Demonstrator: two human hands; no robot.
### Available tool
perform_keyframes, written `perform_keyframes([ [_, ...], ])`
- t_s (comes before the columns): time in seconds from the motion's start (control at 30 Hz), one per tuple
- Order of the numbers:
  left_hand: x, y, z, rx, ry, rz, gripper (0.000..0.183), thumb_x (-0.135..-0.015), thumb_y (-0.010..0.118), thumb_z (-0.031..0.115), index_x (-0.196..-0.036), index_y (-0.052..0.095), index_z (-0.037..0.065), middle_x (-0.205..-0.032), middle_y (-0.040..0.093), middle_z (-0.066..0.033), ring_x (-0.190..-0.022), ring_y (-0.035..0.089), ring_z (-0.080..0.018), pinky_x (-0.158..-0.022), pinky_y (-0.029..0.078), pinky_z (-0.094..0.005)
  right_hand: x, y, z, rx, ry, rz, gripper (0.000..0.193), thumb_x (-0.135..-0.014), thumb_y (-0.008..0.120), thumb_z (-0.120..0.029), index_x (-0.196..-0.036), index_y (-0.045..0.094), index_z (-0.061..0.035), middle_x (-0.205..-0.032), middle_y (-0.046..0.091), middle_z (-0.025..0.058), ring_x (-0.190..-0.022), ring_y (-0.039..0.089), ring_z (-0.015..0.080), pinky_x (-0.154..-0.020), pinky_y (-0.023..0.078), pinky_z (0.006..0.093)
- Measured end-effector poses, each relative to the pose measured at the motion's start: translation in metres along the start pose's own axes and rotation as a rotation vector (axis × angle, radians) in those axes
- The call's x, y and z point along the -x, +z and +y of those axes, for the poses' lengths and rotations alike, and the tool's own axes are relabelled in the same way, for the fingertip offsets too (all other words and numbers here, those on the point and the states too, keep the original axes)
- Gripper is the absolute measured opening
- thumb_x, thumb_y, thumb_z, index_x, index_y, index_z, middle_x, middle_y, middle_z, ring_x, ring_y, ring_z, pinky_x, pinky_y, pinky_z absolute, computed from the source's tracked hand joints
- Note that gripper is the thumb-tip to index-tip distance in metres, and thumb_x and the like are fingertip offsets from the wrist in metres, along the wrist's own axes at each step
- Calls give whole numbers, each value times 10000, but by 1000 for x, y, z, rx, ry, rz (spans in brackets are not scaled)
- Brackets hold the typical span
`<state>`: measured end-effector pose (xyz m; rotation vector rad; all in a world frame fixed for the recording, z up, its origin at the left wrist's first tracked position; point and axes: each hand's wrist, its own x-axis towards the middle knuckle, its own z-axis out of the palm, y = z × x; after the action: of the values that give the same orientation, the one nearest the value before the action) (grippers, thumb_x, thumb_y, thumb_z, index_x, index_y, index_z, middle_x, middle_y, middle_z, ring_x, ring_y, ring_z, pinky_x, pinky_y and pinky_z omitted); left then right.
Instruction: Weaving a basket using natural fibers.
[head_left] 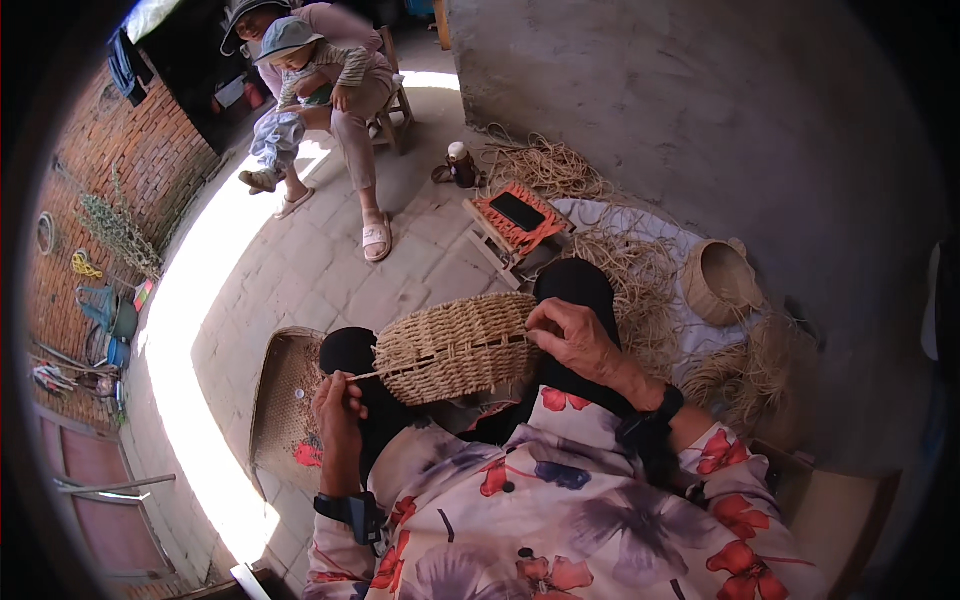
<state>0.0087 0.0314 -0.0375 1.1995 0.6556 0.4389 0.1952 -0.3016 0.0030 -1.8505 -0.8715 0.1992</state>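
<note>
A partly woven straw-coloured basket [455, 350] rests across my knees, with a dark gap running along its middle. My left hand [340, 408] pinches a twisted cord [365, 376] that stretches from the basket's left end. At the other end, my right hand [580, 345] grips the basket's upper right edge with thumb and fingers. The underside of the basket and part of my right fingertips are hidden.
Loose straw cord [640, 290] lies on a white cloth at right, beside a round woven basket [720, 282]. A small orange-topped stool [515, 215] holds a black phone [517, 210]. A shallow woven tray [285, 400] is at my left. A seated person holds a child [300, 75] ahead.
</note>
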Motion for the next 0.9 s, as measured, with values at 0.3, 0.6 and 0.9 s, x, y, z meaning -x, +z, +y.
perform_keyframes([
  [0.3, 56, 51, 85, -182, 329, -84, 159, -963, 636, 155, -975, 668, 0, -768, 621, -33, -582, 557, -58, -510, 472, -199, -27, 10, -43, 103, -199, 74, 157, -828, 690, -52, -953, 612, 0, -894, 598, 106, -798, 646, 208, -720, 511, 309],
  [0.6, 79, 98, 109, -62, 437, -413, 70, -922, 656, 20, -971, 650, -29, -786, 655, -37, -623, 573, -58, -551, 482, -195, -41, 47, -119, -423, -163, -403, 165, -960, 626, -88, -1096, 625, 6, -976, 646, 32, -865, 601, 107, -775, 486, 247],
  [0.9, 33, 63, 13, -506, 413, -210, 166, -895, 675, 148, -941, 676, -12, -717, 659, -58, -619, 588, -99, -584, 483, -286, -29, 53, -79, 187, -280, -54, 77, -820, 696, -45, -894, 677, -35, -817, 625, 122, -773, 634, 296, -692, 496, 374],
])
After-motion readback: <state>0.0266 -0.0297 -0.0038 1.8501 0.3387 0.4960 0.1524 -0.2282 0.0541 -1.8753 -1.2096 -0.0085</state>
